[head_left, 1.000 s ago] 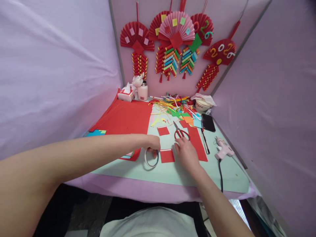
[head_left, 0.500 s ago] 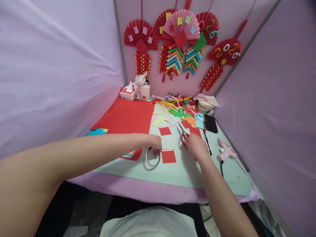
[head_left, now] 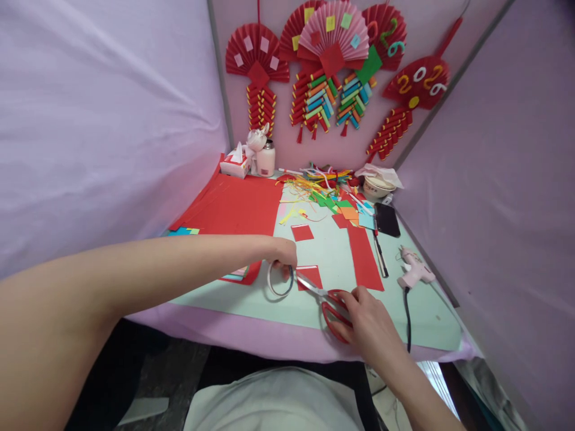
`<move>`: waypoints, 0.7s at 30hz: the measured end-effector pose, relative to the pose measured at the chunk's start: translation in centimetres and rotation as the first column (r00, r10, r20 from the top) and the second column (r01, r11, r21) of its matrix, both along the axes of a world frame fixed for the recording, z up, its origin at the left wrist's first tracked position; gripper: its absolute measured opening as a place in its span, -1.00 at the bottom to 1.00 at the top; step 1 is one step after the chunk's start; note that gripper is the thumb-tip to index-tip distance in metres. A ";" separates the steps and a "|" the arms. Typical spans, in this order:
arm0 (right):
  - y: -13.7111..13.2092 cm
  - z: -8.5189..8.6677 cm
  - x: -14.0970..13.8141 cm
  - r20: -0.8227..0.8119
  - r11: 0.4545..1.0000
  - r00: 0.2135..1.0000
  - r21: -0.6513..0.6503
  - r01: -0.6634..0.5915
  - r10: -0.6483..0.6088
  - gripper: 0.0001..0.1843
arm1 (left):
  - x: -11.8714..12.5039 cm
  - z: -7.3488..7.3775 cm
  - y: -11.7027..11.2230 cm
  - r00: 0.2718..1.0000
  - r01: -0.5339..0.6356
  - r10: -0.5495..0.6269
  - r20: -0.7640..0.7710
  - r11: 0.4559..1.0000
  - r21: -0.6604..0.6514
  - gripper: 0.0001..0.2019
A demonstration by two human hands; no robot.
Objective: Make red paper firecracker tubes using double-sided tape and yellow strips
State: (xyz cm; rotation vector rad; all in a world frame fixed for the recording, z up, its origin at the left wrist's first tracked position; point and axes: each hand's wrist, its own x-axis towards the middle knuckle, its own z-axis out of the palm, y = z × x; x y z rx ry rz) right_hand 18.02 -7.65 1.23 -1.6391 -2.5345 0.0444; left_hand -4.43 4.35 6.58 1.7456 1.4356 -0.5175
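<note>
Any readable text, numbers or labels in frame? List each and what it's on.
"2026" on the red paper fan hung farthest right.
"2" and "6" on the red fan behind the pink fan; anything between them is hidden.
Labels on the tissue box and the white bottle: too blurred to read.
No print visible on the scissors or the tape roll.

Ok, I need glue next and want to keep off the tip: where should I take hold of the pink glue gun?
By its handle, from the near side. The pink glue gun lies on its side on the mat, handle toward the person with the black cord leaving its end, nozzle pointing away. The right hand is nearest but holds the scissors.
</note>
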 end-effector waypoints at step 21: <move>-0.4 -0.4 -0.6 0.029 0.987 0.999 0.163 -0.018 0.013 -0.69 | 0.0 0.3 0.2 0.999 0.028 -0.027 -0.045 0.999 0.016 -0.84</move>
